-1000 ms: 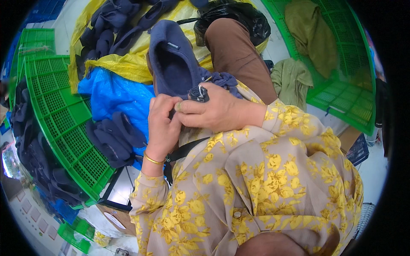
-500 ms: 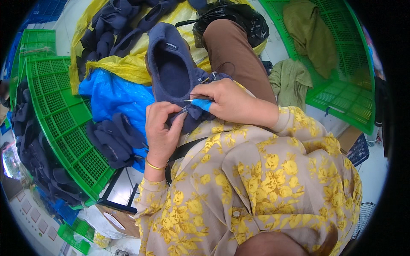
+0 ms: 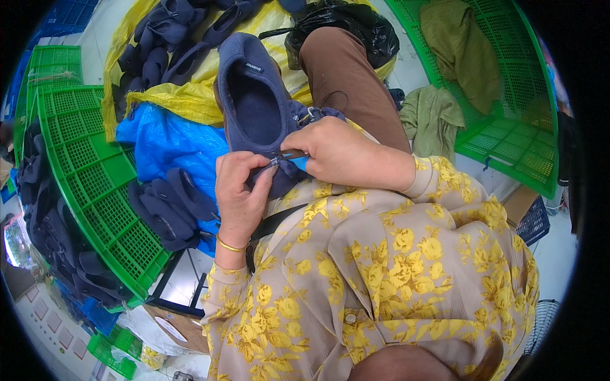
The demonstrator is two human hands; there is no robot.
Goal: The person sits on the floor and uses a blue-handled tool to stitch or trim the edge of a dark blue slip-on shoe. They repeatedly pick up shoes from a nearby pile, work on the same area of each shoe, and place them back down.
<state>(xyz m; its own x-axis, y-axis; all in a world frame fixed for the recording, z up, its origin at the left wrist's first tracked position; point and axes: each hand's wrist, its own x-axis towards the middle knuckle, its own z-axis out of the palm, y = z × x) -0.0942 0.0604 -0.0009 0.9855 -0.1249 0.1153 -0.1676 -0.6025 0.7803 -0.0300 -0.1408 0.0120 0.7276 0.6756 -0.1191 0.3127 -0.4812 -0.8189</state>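
Observation:
A navy felt slipper lies on my lap with its opening up and its toe end hidden by my hands and bunched fabric. My left hand is closed, pinching a fold of navy fabric between thumb and fingers at the slipper's near edge. Just right of it, my right hand is closed around a small dark tool, whose tip meets the fabric beside my left fingertips. Blue tape is wrapped on one right finger. The tool's exact kind is hidden by the grip.
Several navy slippers lie on a yellow sheet ahead. More slippers rest by a blue plastic bag. Green crates stand left and right; a black bag sits beyond my knee.
My right hand has turned slightly and drawn its tool in closer; the thin bright tip seen before is now hidden. My left hand holds the same pinch, and the slipper has barely shifted.

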